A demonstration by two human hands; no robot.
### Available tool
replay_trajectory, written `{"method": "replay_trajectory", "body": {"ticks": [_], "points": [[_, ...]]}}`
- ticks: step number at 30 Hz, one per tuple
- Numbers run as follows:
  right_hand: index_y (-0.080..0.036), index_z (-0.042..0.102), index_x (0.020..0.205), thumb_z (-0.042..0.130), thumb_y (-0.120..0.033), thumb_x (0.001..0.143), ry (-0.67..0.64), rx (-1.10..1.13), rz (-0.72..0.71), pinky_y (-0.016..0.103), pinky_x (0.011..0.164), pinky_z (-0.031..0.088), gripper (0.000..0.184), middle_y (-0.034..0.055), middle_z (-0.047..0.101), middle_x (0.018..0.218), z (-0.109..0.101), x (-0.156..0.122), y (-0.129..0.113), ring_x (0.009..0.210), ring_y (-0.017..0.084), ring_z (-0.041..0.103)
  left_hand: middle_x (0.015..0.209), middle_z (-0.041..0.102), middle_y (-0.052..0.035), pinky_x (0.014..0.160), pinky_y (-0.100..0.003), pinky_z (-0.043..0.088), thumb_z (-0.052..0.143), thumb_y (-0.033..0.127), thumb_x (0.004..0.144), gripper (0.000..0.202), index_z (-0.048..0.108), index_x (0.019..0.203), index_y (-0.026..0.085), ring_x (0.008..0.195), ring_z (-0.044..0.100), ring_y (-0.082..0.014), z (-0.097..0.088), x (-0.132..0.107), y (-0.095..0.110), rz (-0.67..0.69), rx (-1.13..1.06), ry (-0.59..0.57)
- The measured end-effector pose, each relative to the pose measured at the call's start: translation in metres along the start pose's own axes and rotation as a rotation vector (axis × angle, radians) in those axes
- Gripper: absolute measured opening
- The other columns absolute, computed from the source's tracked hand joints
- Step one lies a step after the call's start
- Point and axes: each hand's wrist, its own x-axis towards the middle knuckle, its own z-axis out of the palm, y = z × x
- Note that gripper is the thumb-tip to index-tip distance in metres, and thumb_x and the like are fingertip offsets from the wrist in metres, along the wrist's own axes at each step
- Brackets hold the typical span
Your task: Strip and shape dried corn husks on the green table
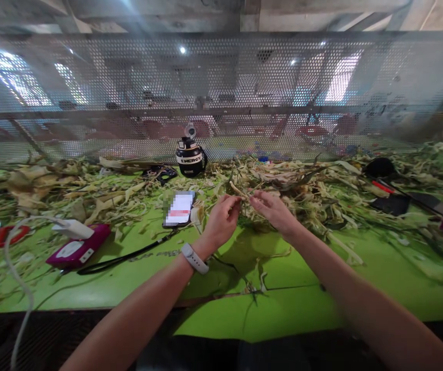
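My left hand is closed, thumb and fingers pinched on a thin strip of dried corn husk. Close on its right, my right hand has its thumb and fingertips drawn together at the same strip; the exact grip is too small to make out. Both hands hover over the near side of a heap of pale, dry corn husks. A white wristband circles my left wrist. Beside the left hand lies a phone with a lit screen, its strap running toward me.
Behind the husks stands a black lidded bottle, before a perforated metal partition. To the left are a magenta power bank with a white cable and red-handled scissors. Dark objects lie right on the green tabletop.
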Motion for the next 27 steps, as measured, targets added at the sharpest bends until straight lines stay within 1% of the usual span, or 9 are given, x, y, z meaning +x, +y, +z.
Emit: {"method": "replay_trajectory", "body": {"ticks": [1,2,5,8,12,16,22,27], "points": [[-0.020,0.065,0.095,0.056,-0.047,0.078,-0.048,0.074,0.004,0.036,0.092,0.040,0.034,0.0061,0.064,0.103,0.001,0.001,0.003,0.104,0.020,0.053,0.086,0.058,-0.0084,0.075,-0.029,0.045,0.044,0.013,0.083,0.019,0.060,0.092,0.012,0.081,0.054,-0.0167,0.000,0.000,0.000,-0.007,-0.014,-0.017],[-0.020,0.066,0.095,0.057,-0.047,0.077,-0.063,0.123,-0.005,0.034,0.091,0.040,0.033,0.0052,0.064,0.102,0.002,0.002,0.005,0.104,0.020,0.053,0.086,0.059,-0.0087,0.075,-0.029,0.045,0.043,0.012,0.082,0.020,0.061,0.093,0.012,0.081,0.054,-0.0168,0.000,-0.001,0.000,-0.017,-0.028,-0.033],[-0.021,0.068,0.090,0.064,-0.044,0.073,0.003,0.150,-0.057,0.032,0.087,0.041,0.030,0.0037,0.065,0.096,0.005,0.003,0.008,0.098,0.018,0.055,0.082,0.060,-0.0075,0.071,-0.029,0.045,0.043,0.011,0.080,0.021,0.061,0.092,0.012,0.076,0.054,-0.0158,0.001,-0.001,0.000,-0.066,-0.093,-0.053],[-0.019,0.067,0.084,0.064,-0.043,0.073,0.077,0.077,-0.105,0.032,0.085,0.042,0.027,0.0038,0.064,0.090,0.007,0.002,0.007,0.090,0.017,0.056,0.074,0.061,-0.0049,0.064,-0.026,0.045,0.045,0.013,0.078,0.021,0.062,0.090,0.012,0.068,0.053,-0.0138,0.003,-0.001,0.000,-0.151,-0.199,-0.070],[-0.018,0.063,0.078,0.058,-0.043,0.078,0.154,-0.075,-0.174,0.032,0.083,0.042,0.026,0.0049,0.063,0.085,0.010,0.000,0.004,0.086,0.017,0.057,0.063,0.058,-0.0005,0.055,-0.022,0.042,0.047,0.015,0.076,0.019,0.063,0.087,0.012,0.055,0.048,-0.0101,0.008,-0.001,0.001,-0.320,-0.389,-0.123],[-0.017,0.061,0.079,0.053,-0.044,0.082,0.180,-0.187,-0.231,0.032,0.081,0.042,0.028,0.0067,0.061,0.084,0.013,-0.003,0.004,0.086,0.019,0.057,0.058,0.055,0.0012,0.055,-0.023,0.043,0.050,0.018,0.075,0.014,0.062,0.079,0.013,0.050,0.046,-0.0087,0.010,-0.002,0.004,-0.463,-0.539,-0.140],[-0.017,0.058,0.078,0.050,-0.045,0.084,0.193,-0.221,-0.239,0.033,0.077,0.044,0.029,0.0075,0.061,0.082,0.014,-0.004,0.006,0.082,0.020,0.057,0.059,0.055,0.0008,0.056,-0.023,0.045,0.054,0.021,0.073,0.011,0.061,0.075,0.013,0.052,0.048,-0.0086,0.007,-0.002,0.013,-0.538,-0.643,-0.152],[-0.017,0.057,0.076,0.051,-0.043,0.084,0.202,-0.267,-0.250,0.032,0.074,0.044,0.028,0.0074,0.060,0.080,0.013,-0.005,0.006,0.079,0.020,0.057,0.057,0.052,0.0010,0.055,-0.023,0.043,0.050,0.022,0.074,0.014,0.058,0.066,0.014,0.054,0.048,-0.0091,0.005,-0.002,0.016,-0.526,-0.683,-0.167]]}}
